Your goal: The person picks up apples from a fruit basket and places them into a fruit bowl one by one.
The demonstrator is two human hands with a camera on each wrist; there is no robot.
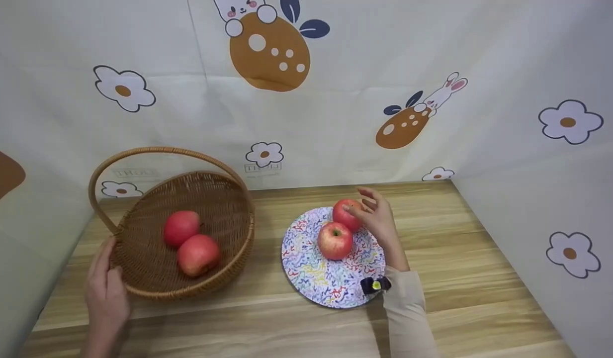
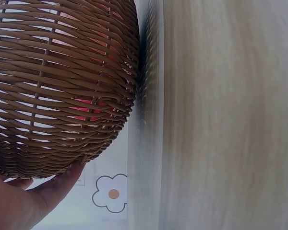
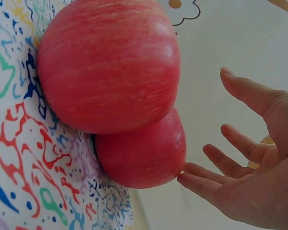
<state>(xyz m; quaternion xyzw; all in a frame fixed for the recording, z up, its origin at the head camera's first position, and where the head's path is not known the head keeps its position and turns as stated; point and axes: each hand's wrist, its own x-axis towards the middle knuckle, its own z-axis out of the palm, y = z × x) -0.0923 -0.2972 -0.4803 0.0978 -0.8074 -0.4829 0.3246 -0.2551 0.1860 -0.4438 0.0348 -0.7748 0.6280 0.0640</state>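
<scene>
1. The person's left hand (image 1: pixel 107 293) is resting against the outer left side of a round, brown, woven wicker basket (image 1: pixel 221 199) with a tall arched handle; its fingers are lying nearly straight along the wall and are not curling around it.
2. The basket is standing on the left part of a wooden worktop (image 1: pixel 465 278), which is showing a light wavy grain.
3. Inside the basket, two round red fruits are sitting, the rear red apple (image 1: pixel 181 228) and the front red apple (image 1: pixel 199 256); they are lying close beside each other.
4. To the right of the basket, a flat round plate with a multicoloured squiggle pattern (image 1: pixel 311 283) is lying on the worktop.
5. The plate is carrying two more fruits: a red apple with yellowish streaks (image 1: pixel 335 243) nearer to the person, and a plain red apple (image 1: pixel 342 218) just behind it, slightly to the right.
6. The right hand (image 1: pixel 381 219) is hovering at the plain red apple with fingers and thumb spreading apart, and it is gripping nothing; whether a fingertip is touching this apple, I cannot tell.
7. A beige sleeve (image 1: pixel 408 303) is covering the right forearm.
8. Behind everything, a pale cloth with printed flowers and rabbits (image 1: pixel 336 129) is hanging.
</scene>
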